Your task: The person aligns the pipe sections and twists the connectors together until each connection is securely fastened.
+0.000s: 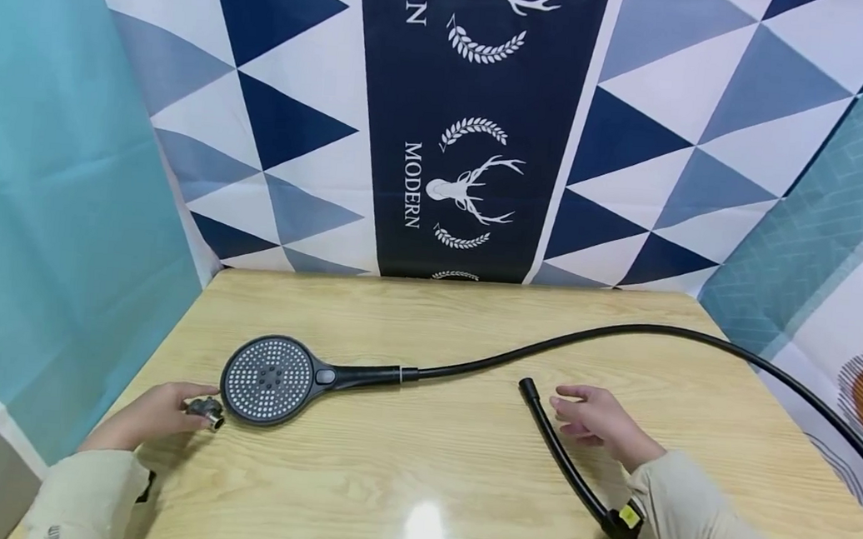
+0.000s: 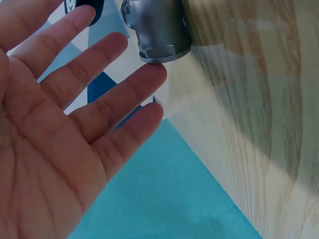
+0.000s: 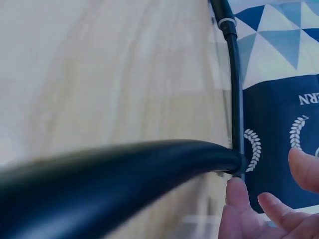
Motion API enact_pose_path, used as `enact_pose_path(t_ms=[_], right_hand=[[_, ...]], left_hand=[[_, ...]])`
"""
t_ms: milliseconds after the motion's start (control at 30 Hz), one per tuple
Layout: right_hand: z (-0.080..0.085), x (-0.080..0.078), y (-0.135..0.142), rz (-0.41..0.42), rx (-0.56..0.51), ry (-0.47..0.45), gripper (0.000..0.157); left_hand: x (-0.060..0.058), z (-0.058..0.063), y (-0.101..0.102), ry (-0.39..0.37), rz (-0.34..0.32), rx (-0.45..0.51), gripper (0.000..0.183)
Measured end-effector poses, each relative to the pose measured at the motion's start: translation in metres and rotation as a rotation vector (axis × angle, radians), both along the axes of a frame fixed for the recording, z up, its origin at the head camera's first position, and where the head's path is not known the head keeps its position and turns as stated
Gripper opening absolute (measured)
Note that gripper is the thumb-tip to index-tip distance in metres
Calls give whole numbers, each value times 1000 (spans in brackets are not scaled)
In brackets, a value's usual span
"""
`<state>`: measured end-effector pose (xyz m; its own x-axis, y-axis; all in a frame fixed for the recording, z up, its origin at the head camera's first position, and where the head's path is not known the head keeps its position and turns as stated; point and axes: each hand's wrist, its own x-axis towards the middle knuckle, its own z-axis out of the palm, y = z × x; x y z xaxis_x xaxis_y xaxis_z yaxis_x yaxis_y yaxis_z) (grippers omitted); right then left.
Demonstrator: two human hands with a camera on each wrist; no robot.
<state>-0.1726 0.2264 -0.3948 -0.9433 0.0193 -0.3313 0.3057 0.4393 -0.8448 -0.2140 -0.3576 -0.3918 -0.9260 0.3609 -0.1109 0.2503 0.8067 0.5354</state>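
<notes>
At the table's left, my left hand [image 1: 151,414] has its fingers spread around a small grey metallic fitting [image 1: 204,409]. The left wrist view shows straight fingers [image 2: 107,107] with their tips right at the fitting's cylindrical end [image 2: 162,35]. Just right of it lies a round black shower head [image 1: 268,379], grey nozzle face up, its handle joined to a black hose [image 1: 584,339]. My right hand [image 1: 604,424] hovers beside the hose's free end [image 1: 530,391], fingers relaxed and apart. In the right wrist view the hose [image 3: 124,184] crosses in front of the fingers [image 3: 237,194].
The wooden table [image 1: 356,481] carries everything. From the shower head the hose arcs along the back and off the right edge; its free end comes back in from the front, under the right sleeve [image 1: 699,522]. A patterned cloth [image 1: 291,126] hangs behind the table.
</notes>
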Motion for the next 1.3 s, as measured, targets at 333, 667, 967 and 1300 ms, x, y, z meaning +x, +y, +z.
enact_pose_path(t_ms=[333, 667, 967, 1300], right_hand=[[-13, 1, -9, -43, -68, -75, 61], [-23, -4, -19, -74, -54, -45, 63], [-29, -5, -23, -8, 109, 81, 68], [-23, -10, -28, 100, 203, 169, 68]], left_hand=[[1, -10, -6, 47, -56, 6, 41], [-6, -16, 0, 84, -111, -57, 33], [-8, -15, 6, 81, -134, -134, 21], [-7, -13, -6, 86, -173, -184, 31]])
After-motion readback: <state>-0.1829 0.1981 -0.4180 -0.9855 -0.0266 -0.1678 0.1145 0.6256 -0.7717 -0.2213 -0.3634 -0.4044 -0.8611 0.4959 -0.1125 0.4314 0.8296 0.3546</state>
